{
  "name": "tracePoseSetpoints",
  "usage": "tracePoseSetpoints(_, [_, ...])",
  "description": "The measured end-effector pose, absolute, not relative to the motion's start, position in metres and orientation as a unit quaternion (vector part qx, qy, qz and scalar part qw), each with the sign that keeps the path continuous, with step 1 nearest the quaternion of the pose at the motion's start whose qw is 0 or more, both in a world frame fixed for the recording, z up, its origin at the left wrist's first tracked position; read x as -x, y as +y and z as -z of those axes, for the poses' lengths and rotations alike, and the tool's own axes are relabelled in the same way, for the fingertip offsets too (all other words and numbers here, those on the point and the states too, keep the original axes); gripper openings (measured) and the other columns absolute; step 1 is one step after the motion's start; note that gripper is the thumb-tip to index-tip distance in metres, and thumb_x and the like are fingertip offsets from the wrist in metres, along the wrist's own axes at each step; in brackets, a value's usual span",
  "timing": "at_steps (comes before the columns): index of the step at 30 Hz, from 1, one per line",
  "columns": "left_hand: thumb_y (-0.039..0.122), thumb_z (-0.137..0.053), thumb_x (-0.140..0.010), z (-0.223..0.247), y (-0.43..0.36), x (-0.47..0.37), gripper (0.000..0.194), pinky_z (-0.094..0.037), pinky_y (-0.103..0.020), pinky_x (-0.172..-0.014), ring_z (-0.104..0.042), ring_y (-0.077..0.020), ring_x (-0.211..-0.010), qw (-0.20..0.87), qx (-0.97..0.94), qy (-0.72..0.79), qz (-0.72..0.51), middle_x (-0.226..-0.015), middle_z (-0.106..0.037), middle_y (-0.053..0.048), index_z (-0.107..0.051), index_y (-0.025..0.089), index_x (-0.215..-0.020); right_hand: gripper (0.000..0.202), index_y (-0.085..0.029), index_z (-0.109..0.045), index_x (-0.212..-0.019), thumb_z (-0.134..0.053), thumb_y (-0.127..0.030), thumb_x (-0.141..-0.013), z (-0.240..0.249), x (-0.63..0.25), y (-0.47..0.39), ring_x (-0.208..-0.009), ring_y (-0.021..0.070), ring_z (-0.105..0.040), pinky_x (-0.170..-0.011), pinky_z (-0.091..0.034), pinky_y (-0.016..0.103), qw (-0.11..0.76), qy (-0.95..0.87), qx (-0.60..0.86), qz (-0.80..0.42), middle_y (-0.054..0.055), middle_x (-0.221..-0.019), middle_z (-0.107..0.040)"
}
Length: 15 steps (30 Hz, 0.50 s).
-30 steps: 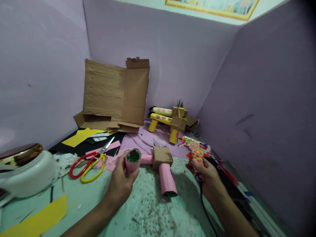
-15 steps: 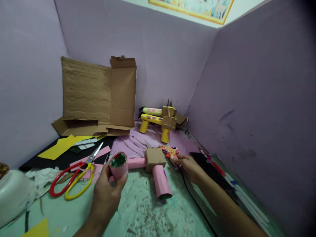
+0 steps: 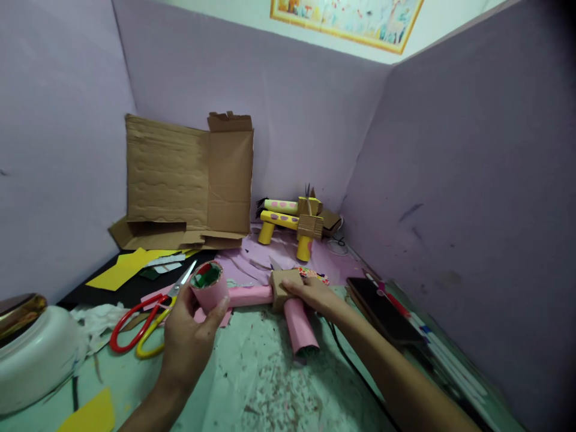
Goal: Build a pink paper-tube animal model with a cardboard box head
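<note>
A short pink tube [image 3: 211, 294] with a green inside is held upright in my left hand [image 3: 193, 327], its thumb across the front. My right hand [image 3: 310, 292] rests its fingers on top of a small brown cardboard box [image 3: 279, 291]. From the box a long pink tube [image 3: 249, 295] runs left, passing behind the short tube, and a thicker pink tube [image 3: 300, 330] points toward me. Partly hidden behind my right hand lies a colourful patterned item [image 3: 317, 275], with a black cord [image 3: 351, 363] leading off below.
Red and yellow scissors [image 3: 139, 324] lie left of my left hand. A white pot [image 3: 38, 354] stands far left. Behind are an opened carton [image 3: 168, 171] and yellow tube figures [image 3: 281, 219]. Markers and a dark phone-like slab [image 3: 384, 309] lie right.
My right hand has let go of the colourful patterned item and moved left onto the cardboard box. My left hand still holds the short pink tube. The view has shifted slightly.
</note>
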<state>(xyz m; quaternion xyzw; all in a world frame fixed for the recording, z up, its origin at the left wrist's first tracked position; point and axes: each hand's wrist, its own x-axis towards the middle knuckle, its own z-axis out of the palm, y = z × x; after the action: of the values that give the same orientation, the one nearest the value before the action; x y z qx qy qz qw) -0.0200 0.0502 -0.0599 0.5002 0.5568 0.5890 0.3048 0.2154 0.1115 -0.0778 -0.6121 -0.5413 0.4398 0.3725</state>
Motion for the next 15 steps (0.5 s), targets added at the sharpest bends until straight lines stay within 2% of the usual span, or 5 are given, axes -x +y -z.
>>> tracePoseSetpoints(5, [0.041,-0.07,-0.062,0.054,0.049,0.022,0.05,-0.048,-0.033,-0.071,-0.058,-0.0215,-0.081,0.348,-0.486,0.565,-0.568,-0.091,-0.061,-0.007,-0.052,0.014,-0.1,0.033,-0.017,-0.07,-0.084,-0.075,-0.035,-0.057,0.077,-0.21,0.107,-0.079,0.0218,-0.063,-0.071,-0.047,0.032,0.377,-0.532,0.58,-0.488,0.005,-0.082,-0.072])
tracePoseSetpoints(9, [0.04,-0.073,-0.06,0.053,0.05,0.024,0.052,-0.048,-0.033,-0.073,-0.059,-0.0209,-0.08,0.358,-0.471,0.562,-0.578,-0.091,-0.062,-0.007,-0.053,0.014,-0.1,0.044,-0.015,-0.068,-0.091,-0.079,-0.028,-0.051,0.077,-0.206,0.099,-0.084,0.0216,-0.063,-0.079,-0.047,0.034,0.393,-0.523,0.542,-0.527,0.005,-0.087,-0.072])
tracePoseSetpoints(15, [0.034,-0.074,-0.061,0.048,0.047,0.031,0.043,-0.048,-0.031,-0.078,-0.061,-0.0206,-0.086,0.325,-0.468,0.49,-0.66,-0.094,-0.064,-0.004,-0.054,0.018,-0.095,0.053,-0.015,-0.063,-0.1,-0.079,-0.029,-0.051,0.066,-0.203,0.083,-0.088,0.0233,-0.063,-0.081,-0.048,0.034,0.45,-0.502,0.489,-0.554,0.008,-0.095,-0.07])
